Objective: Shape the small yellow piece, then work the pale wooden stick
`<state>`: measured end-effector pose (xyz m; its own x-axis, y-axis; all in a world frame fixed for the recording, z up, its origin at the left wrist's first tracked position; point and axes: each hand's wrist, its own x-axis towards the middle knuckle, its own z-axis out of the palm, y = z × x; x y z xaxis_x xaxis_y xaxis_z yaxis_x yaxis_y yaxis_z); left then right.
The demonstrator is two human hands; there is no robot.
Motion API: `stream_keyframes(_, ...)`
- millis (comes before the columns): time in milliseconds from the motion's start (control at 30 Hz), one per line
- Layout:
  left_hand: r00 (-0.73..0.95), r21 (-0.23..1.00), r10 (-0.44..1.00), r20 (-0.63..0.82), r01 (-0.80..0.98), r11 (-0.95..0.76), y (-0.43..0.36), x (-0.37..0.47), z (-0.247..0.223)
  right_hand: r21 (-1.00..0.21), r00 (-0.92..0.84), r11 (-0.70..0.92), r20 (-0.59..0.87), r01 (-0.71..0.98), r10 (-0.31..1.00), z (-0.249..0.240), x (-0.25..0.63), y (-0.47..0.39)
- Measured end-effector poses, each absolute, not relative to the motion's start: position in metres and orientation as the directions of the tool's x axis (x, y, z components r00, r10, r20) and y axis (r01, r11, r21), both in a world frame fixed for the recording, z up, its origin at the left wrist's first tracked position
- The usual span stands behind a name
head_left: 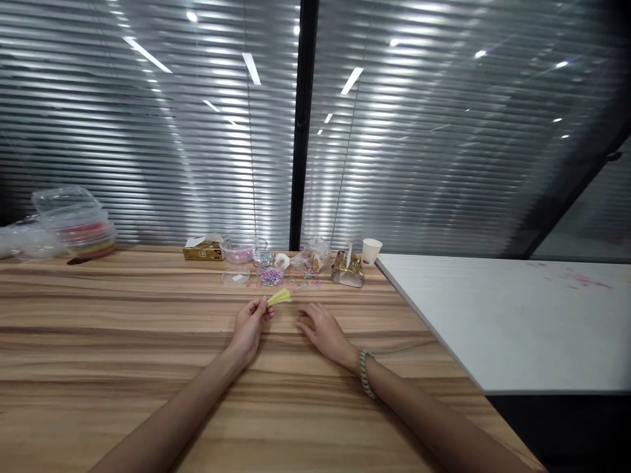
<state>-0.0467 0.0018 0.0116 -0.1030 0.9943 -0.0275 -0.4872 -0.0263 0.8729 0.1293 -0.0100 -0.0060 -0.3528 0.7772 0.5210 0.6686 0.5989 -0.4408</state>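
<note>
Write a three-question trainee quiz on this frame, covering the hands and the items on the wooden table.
1. Which hand holds the yellow-green strip?
2. True or false: the right hand lies flat on the wooden table.
3. The paper cup stands: A) at the table's far right edge, B) beside the stack of clear containers.

Key: 1. The left hand, pinching it. 2. True. 3. A.

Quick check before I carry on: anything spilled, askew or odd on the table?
Yes. Small coloured bits lie scattered loose on the wooden table, beside the clear jar rather than in it. The white table has pinkish smears near its far right edge. Nothing else stands out.
</note>
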Motion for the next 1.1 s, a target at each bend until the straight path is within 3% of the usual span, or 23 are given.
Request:
stream_keyframes(100,-0.105,0.882,0.994,-0.024,-0.471,-0.028,0.002,-0.046,0.012,-0.398,-0.401,0.628,0.518,0.669,0.756,-0.006,0.129,-0.009)
stream_keyframes(633,-0.071,0.954,0.995,0.064,-0.287,-0.082,0.002,-0.047,0.005,-0.461,-0.348,0.616,0.540,0.639,0.766,-0.002,0.128,-0.012)
stream_keyframes(800,-0.045,0.987,0.990,0.131,-0.093,-0.134,0.003,-0.046,0.001,-0.473,-0.320,0.615,0.564,0.631,0.762,0.001,0.128,-0.016)
stream_keyframes(933,0.081,0.972,0.975,0.205,0.100,-0.213,0.001,-0.045,0.001,-0.488,-0.282,0.607,0.584,0.627,0.761,0.000,0.127,-0.016)
stream_keyframes(1100,0.125,0.941,0.959,0.253,0.201,-0.274,-0.004,-0.041,0.008,-0.493,-0.272,0.614,0.598,0.617,0.754,-0.001,0.127,-0.016)
